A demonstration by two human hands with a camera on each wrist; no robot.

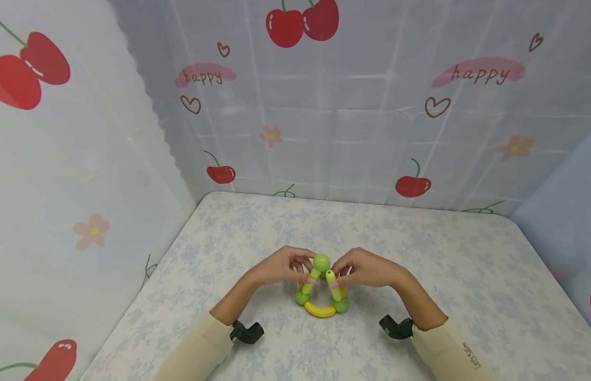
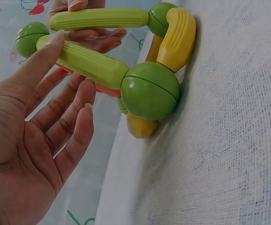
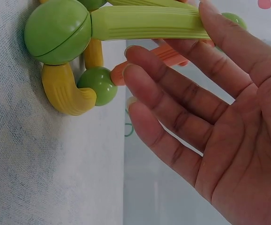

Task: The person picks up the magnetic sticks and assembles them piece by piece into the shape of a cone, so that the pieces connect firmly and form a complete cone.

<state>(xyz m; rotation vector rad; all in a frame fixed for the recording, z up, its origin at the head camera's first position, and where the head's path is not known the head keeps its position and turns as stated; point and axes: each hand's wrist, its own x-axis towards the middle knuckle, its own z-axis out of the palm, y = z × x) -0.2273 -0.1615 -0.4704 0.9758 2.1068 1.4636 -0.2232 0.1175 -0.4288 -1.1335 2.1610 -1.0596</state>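
Observation:
A toy frame of green balls, light green rods and yellow curved pieces (image 1: 319,310) stands on the table. My left hand (image 1: 302,272) pinches a light green rod (image 2: 88,61) between thumb and fingers. That rod slants from a low green ball (image 2: 149,91) up to the top ball (image 1: 321,261). A second light green rod (image 3: 147,22) is pinched by my right hand (image 1: 341,275), thumb above and fingers below. It rises from another green ball (image 3: 58,30), and its upper end (image 1: 330,275) stands free beside the top ball. An orange rod (image 3: 161,55) lies behind my fingers.
The table (image 1: 419,248) wears a pale blue-flowered cloth. Cherry-printed sheets (image 1: 352,116) wall it at the back and both sides. A black wrist camera (image 1: 247,332) sits on the left cuff and another wrist camera (image 1: 396,326) on the right.

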